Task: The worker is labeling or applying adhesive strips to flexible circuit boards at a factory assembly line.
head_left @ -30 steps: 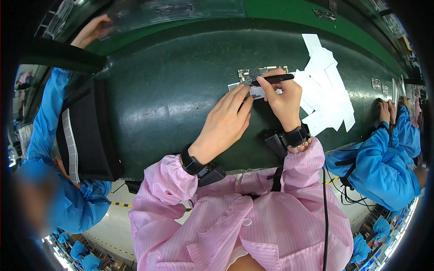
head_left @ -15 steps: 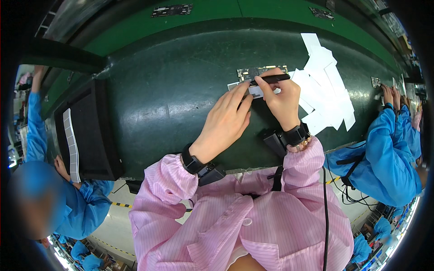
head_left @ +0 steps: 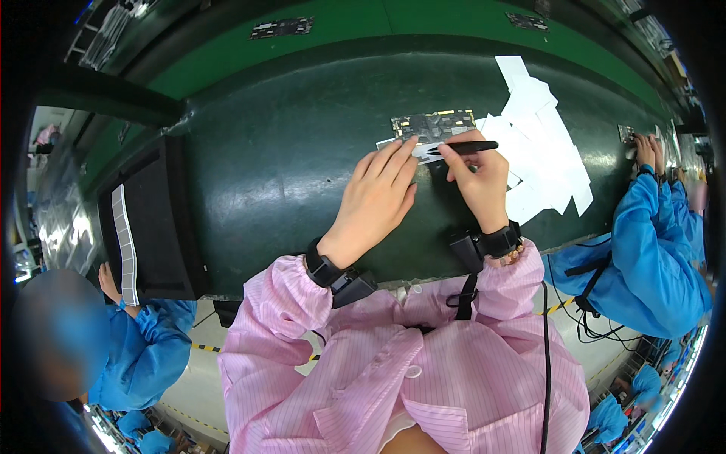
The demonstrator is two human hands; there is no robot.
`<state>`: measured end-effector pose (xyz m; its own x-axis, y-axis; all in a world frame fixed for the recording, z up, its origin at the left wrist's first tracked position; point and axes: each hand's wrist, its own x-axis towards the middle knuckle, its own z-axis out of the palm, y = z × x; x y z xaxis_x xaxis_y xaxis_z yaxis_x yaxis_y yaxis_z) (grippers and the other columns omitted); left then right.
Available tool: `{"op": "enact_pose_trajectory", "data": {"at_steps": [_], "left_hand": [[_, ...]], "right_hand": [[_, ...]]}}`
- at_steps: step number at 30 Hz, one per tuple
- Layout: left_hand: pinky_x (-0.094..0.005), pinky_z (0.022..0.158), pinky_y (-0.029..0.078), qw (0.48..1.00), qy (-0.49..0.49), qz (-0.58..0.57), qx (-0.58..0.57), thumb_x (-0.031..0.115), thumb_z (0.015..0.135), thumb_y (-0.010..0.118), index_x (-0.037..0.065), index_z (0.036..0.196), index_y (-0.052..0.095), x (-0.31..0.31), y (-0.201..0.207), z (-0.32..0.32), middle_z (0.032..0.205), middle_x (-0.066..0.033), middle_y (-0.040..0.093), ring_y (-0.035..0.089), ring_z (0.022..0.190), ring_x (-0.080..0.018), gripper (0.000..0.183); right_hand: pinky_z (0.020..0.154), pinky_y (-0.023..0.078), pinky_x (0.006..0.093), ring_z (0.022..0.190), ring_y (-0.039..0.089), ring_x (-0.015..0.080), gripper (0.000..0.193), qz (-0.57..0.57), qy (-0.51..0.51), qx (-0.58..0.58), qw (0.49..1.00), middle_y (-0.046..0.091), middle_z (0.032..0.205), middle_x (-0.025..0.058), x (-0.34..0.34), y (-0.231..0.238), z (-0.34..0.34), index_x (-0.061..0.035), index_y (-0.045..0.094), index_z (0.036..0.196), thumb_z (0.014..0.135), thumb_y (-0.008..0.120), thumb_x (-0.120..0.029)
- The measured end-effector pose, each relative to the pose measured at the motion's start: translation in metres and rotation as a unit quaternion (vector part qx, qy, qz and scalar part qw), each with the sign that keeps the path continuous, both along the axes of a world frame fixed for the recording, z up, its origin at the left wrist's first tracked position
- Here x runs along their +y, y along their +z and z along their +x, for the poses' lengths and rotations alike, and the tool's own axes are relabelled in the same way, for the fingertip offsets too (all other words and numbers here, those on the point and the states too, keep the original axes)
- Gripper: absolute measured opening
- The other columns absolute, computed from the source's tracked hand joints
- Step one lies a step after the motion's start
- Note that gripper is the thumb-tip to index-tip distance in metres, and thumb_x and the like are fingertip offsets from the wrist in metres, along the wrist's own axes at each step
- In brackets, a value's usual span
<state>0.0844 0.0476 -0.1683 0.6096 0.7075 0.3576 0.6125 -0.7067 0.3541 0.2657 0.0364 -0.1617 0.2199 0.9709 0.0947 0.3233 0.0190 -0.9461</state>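
A dark circuit board (head_left: 432,122) lies on the bench in front of me. At its near edge is a small white-and-grey sheet (head_left: 428,155), partly covered by my fingers. My left hand (head_left: 370,200) rests with fingers stretched out, its fingertips at the near edge of the board and the sheet. In my right hand (head_left: 484,178) is a pair of black tweezers (head_left: 476,146), pinched between thumb and fingers. Their tip points left at the sheet, close beside my left fingertips. Whether the tip grips anything is too small to tell.
White paper pieces (head_left: 544,147) lie in an overlapping heap right of the board. At the left stands a black tray (head_left: 162,227) with a strip of grey labels (head_left: 123,242) across it. More circuit boards (head_left: 281,28) lie on the far green ledge. Co-workers in blue sit on both sides.
My right hand and the tweezers have drawn slightly right and back from my left fingertips, uncovering more of the board. At the far left, a co-worker's raised blue sleeve has left the view.
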Motion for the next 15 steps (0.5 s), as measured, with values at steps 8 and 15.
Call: {"op": "enact_pose_trajectory", "data": {"at_steps": [8, 15], "left_hand": [[-0.0369, 0.087, 0.047, 0.998, -0.059, -0.008, -0.030, 0.010, 0.080, 0.066, 0.004, 0.103, 0.063, -0.0065, 0.0002, -0.0063, 0.115, -0.0055, 0.062, 0.057, 0.103, -0.0230, 0.024], [-0.0349, 0.085, 0.047, 0.998, -0.059, 0.000, -0.014, 0.011, 0.080, 0.066, 0.004, 0.106, 0.063, -0.0067, 0.0070, -0.0048, 0.117, -0.0034, 0.062, 0.057, 0.102, -0.0216, 0.026]], "right_hand": [[0.056, 0.048, 0.0225, 0.059, 0.062, 0.0101, 0.010, 0.028, 0.005, -0.039, 0.999, 0.065, 0.071, 0.0054, 0.0000, -0.0054, -0.0025, -0.0013, 0.065, 0.087, 0.082, 0.072, -0.006], [0.056, 0.049, 0.0228, 0.060, 0.064, 0.0116, 0.010, 0.021, 0.014, -0.049, 0.998, 0.066, 0.073, 0.0065, 0.0006, -0.0049, -0.0024, -0.0005, 0.065, 0.087, 0.082, 0.072, -0.006]]}}
